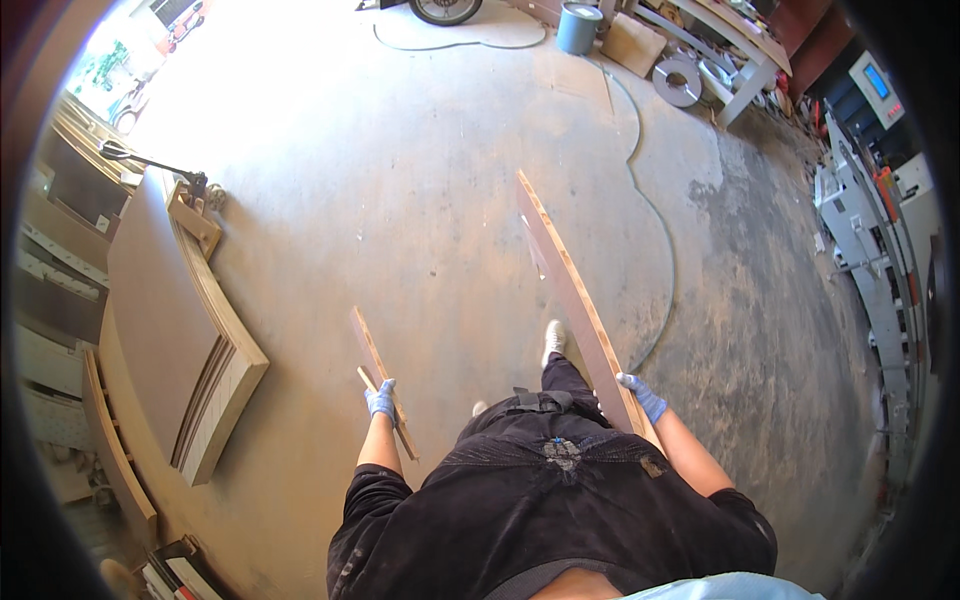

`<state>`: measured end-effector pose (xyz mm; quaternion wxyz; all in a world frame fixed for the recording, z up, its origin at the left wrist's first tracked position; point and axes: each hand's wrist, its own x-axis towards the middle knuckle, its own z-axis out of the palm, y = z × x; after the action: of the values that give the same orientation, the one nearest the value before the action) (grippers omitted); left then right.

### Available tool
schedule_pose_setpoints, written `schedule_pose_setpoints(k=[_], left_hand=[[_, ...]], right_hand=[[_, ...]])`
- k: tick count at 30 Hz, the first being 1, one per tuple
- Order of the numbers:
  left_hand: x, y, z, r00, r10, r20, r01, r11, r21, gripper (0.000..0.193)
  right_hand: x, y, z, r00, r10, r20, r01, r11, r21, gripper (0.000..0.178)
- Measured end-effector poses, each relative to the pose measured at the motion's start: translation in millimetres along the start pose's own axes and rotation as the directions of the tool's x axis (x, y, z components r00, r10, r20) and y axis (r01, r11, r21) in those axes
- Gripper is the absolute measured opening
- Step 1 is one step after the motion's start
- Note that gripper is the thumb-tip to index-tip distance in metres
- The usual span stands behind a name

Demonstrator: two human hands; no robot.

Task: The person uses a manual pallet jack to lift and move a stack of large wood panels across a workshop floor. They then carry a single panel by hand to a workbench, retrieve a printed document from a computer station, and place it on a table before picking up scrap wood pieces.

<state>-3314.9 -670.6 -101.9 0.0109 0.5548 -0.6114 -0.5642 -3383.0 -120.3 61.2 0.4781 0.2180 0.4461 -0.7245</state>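
Observation:
At my left side, my left hand [381,398], in a blue glove, is closed around a short brown wooden board [368,343] held on edge. A narrow pale wood strip [364,375] lies against that board in the same grip. My right hand [643,396], also gloved in blue, grips a long brown wooden panel [578,287] near its rear end. The panel stands on edge beside my right leg, its pale cut edge facing up, and stretches forward above the floor. Part of the right hand's fingers is hidden behind the panel.
On the left is a stack of large brown panels [160,290], with a pallet jack handle [150,160] beyond it. A thin hose [668,250] curves across the floor on the right. Ahead are a grey-blue bucket [578,28] and a worktable [748,92]; machinery [860,240] lines the right.

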Motion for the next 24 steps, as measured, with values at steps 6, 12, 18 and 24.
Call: schedule_pose_setpoints(k=[6,12,18,24], left_hand=[[6.3,54.8,125.1,0.994,-0.103,-0.038,0.097,0.986,-0.134,0.054],[-30.7,38.9,147.3,0.926,-0.348,-0.147,0.303,0.916,-0.262,0.057],[-19.5,62.7,139.4,0.780,-0.544,-0.309,0.403,0.815,-0.416,0.062],[116.4,161.6,132.4,0.796,-0.531,-0.290,0.452,0.841,-0.297,0.074]], right_hand=[[38.9,-160.9,-5.5,0.994,0.068,0.083,-0.074,0.995,0.067,0.063],[117.9,-270.8,-11.5,0.979,0.045,0.199,-0.055,0.997,0.046,0.065],[226.5,-359.7,11.6,0.967,0.066,0.246,-0.067,0.998,-0.007,0.069],[356.7,-479.4,127.9,0.914,0.325,0.243,-0.302,0.945,-0.127,0.061]])
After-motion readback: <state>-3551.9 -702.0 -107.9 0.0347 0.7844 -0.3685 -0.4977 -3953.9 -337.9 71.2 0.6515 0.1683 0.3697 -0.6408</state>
